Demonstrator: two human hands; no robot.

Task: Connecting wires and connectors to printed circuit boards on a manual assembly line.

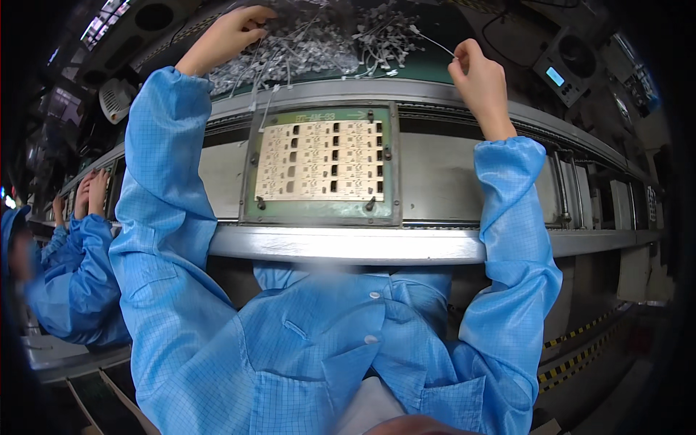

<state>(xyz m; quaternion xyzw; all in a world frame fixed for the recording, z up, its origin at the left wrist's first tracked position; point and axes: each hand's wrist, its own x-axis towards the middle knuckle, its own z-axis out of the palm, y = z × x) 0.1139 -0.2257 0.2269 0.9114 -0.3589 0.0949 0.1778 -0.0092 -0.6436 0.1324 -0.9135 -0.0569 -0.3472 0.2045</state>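
Along a grey conveyor line point(348, 245) that curves from edge to edge, a person in a pale blue cleanroom coat point(312, 348) leans over the metal rail, both sleeves stretched toward the far side; beyond the rail runs a dark green tabletop point(428, 69), with grey machine housings and a small lit display point(555, 75) further back at upper right; on the conveyor, directly ahead of the person, sits a green carrier frame point(321, 210) holding a beige panel of small circuit boards point(320, 161) set in rows, flat and square to the rail; on the tabletop behind the frame lies a loose heap of small white wired parts point(326, 40), tangled leads spilling toward the rail; the left hand point(230, 32) rests on the heap's left edge, fingers curled down into the parts, though whether they grip one cannot be told; the right hand point(477, 72) is raised to the right of the heap, fingers pinched on a thin white lead point(433, 42) that trails back to the pile; at far left a co-worker in the same blue cloth point(72, 279) has both hands point(88, 194) lifted to the line; yellow-and-black hazard tape point(580, 348) marks the floor at lower right.
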